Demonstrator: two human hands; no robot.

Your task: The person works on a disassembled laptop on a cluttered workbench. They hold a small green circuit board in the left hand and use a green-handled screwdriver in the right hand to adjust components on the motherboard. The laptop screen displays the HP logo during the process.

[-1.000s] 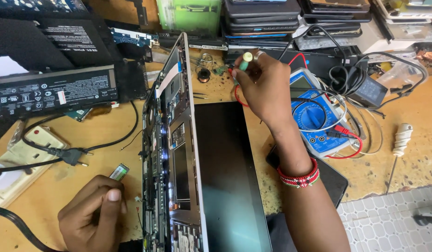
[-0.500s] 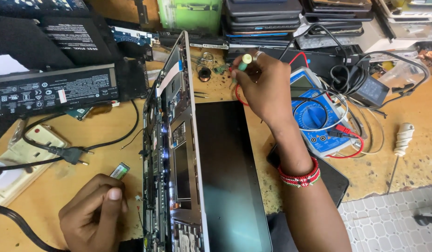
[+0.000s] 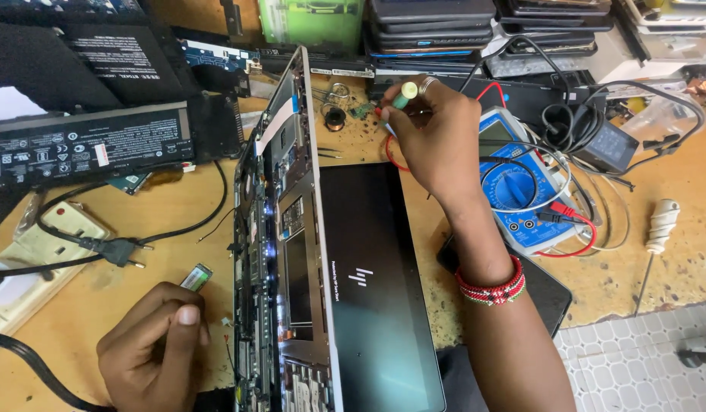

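Far left: a black cable (image 3: 32, 366) crosses the table (image 3: 170, 221) corner, and a plug (image 3: 112, 250) lies beside a cream power strip (image 3: 55, 229). Above them sits a long black battery (image 3: 86, 145). The left hand (image 3: 151, 351) rests low on the table, curled into a loose fist with the thumb laid over the fingers; whether it grips anything cannot be told. A small green memory module (image 3: 196, 277) lies just beyond its knuckles, beside the laptop's edge.

Centre: an opened laptop (image 3: 292, 252) stands on its side edge, the exposed circuitry of the base facing left and the dark screen (image 3: 376, 290) lying flat to the right.

Right of centre: the right hand (image 3: 433, 141), a beaded bracelet (image 3: 490, 288) on its wrist and a ring on one finger, is closed around a green-handled tool (image 3: 404, 95), its tip pointing down at the table near small loose parts behind the laptop. Beneath the forearm lies a blue multimeter (image 3: 521, 191) with red leads. Further right sit a black adapter (image 3: 604, 149) with coiled cable and a white-handled screwdriver (image 3: 658, 229).
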